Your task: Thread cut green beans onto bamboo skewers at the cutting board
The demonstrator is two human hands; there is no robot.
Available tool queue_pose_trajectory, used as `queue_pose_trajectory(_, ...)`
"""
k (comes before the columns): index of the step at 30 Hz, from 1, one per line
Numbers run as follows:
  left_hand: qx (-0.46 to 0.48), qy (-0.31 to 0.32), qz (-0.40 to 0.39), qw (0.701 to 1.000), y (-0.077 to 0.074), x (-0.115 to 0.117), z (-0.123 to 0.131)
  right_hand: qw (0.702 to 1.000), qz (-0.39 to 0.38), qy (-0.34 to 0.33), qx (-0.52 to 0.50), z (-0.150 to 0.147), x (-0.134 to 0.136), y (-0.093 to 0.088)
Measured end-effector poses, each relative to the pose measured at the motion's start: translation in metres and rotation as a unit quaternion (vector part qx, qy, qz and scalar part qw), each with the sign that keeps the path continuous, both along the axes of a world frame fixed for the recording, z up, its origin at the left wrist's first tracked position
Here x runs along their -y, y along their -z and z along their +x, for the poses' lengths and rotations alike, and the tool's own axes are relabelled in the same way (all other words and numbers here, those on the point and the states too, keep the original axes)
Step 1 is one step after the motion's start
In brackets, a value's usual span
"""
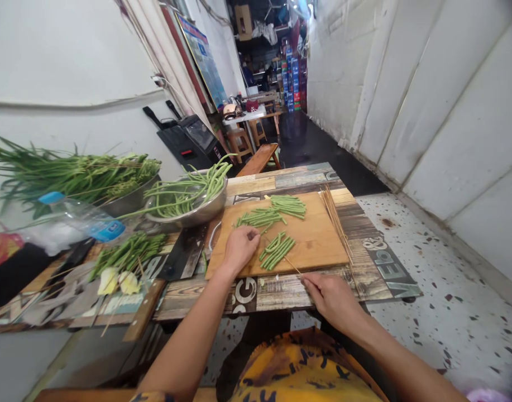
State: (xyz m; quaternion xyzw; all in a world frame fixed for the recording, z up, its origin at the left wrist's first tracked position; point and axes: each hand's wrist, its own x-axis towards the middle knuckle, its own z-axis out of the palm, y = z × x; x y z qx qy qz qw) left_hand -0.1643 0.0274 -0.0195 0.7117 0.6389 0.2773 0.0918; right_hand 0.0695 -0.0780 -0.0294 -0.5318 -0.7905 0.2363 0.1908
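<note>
My left hand [239,247] rests on the wooden cutting board [318,237] with its fingers curled, the fingertips touching a cut green bean piece near the pile [276,250]. My right hand [329,296] sits at the table's front edge, pinching a thin bamboo skewer [290,264] whose tip points at that pile. Two more heaps of cut bean pieces [262,218] [288,205] lie further back on the board. A row of bare skewers [335,220] lies along the board's right side.
A metal bowl [197,215] of long green beans stands left of the board, a second bowl of greens [125,202] beyond it. A plastic bottle [86,219] and skewered beans [128,252] lie at left. White walls flank a narrow passage with stools [241,142].
</note>
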Motion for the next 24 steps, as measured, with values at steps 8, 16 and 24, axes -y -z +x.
queue_pose_trajectory(8, -0.032, 0.005, -0.003, 0.999, -0.0021, 0.0021, -0.0007, 1.0, -0.01, -0.002, 0.006, -0.0007, -0.0002, -0.0048)
queue_pose_trajectory(16, -0.047, 0.013, 0.017, 0.999, -0.0004, 0.002, -0.0005, 1.0, -0.006, -0.007, 0.007, -0.0012, -0.0004, -0.0038)
queue_pose_trajectory(24, -0.041, 0.015, 0.019, 0.999, 0.0005, 0.0022, -0.0001, 0.999, -0.016, -0.016, 0.037, -0.002, -0.0012, -0.0103)
